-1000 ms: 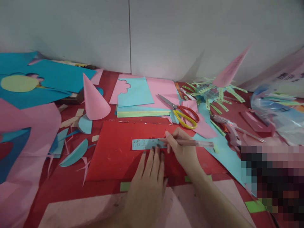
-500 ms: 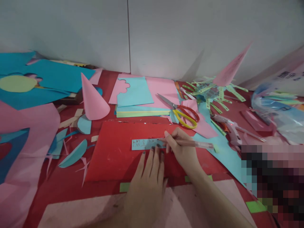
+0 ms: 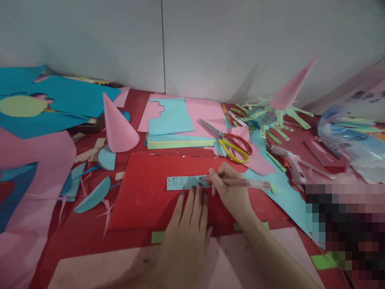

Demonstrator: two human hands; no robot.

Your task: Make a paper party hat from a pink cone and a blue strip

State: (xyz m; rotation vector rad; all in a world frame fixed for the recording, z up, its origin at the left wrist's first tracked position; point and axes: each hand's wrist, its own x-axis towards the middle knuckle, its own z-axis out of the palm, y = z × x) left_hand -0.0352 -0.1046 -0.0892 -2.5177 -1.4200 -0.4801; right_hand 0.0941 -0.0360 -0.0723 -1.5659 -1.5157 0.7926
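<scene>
"Where's the blue strip (image 3: 180, 184)?"
"Mid-way across the red board (image 3: 144, 200). It's probably light paper, bendy, easily creased; best taken by its edges."
"And the hands?"
"The left hand (image 3: 185, 241) is slightly spread, some fingertips on the strip; the right hand (image 3: 231, 190) pinches a pen (image 3: 254, 183) over the board's right half."

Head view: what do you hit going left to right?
Pale yellow oval → upright pink cone → left hand → right hand gripping a pen → glue gun → clear plastic bag.
</scene>
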